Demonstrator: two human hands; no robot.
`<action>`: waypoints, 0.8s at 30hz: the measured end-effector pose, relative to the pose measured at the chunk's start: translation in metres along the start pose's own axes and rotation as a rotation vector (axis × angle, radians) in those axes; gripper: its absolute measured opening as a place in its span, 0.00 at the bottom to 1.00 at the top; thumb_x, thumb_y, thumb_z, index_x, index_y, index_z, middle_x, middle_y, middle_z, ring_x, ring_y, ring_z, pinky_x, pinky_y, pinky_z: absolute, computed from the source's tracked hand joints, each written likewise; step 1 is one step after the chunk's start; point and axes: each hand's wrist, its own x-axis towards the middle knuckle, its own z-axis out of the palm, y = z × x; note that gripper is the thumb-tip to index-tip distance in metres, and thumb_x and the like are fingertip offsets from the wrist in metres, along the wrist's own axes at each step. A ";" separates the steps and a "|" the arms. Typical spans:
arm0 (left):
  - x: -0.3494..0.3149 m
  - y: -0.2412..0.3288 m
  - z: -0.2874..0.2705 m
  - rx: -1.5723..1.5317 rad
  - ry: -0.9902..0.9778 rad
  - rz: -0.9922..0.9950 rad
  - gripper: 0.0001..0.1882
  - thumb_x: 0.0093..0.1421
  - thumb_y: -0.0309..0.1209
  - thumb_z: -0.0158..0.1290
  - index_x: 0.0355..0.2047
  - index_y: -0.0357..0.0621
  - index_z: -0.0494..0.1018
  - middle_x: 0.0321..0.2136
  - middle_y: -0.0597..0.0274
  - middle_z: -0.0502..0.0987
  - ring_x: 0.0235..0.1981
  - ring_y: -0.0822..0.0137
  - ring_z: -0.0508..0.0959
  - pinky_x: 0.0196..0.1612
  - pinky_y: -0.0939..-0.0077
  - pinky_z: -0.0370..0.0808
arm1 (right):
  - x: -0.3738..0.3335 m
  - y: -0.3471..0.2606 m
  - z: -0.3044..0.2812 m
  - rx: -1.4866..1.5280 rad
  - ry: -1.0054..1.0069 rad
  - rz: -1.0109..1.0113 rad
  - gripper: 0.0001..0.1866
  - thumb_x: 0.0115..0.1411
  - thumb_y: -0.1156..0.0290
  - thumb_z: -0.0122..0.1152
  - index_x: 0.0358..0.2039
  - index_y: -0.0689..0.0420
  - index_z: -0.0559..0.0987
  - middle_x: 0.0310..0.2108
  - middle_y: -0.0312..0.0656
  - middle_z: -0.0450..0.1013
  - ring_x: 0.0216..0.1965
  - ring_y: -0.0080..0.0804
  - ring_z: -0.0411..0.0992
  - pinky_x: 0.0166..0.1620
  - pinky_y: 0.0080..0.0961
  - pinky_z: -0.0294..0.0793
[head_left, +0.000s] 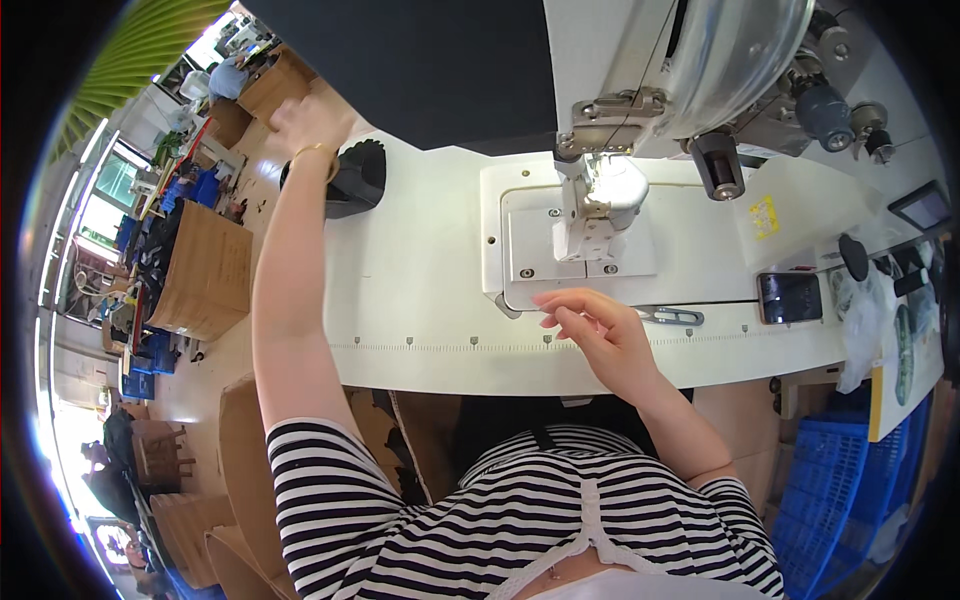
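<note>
White sewing table (420, 330) fills mid-frame, sewing machine (700, 70) at upper right. Black scalloped piece (358, 175) lies upper left on the table's far edge. Left hand (312, 118) stretched out over it, grip hidden, can't tell. Right hand (590, 325) at centre, fingers loosely spread, empty, just below the presser foot (590, 215). Risk: a blind reach could knock the piece off; fingers near the needle.
</note>
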 end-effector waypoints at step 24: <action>-0.149 -0.157 -0.046 -1.744 -0.952 -0.378 0.30 0.67 0.50 0.36 0.53 0.32 0.64 0.48 0.45 0.72 0.44 0.56 0.77 0.43 0.66 0.77 | 0.048 -0.011 0.055 -0.547 0.025 -0.423 0.14 0.54 0.65 0.64 0.34 0.63 0.78 0.20 0.43 0.75 0.21 0.33 0.75 0.27 0.25 0.72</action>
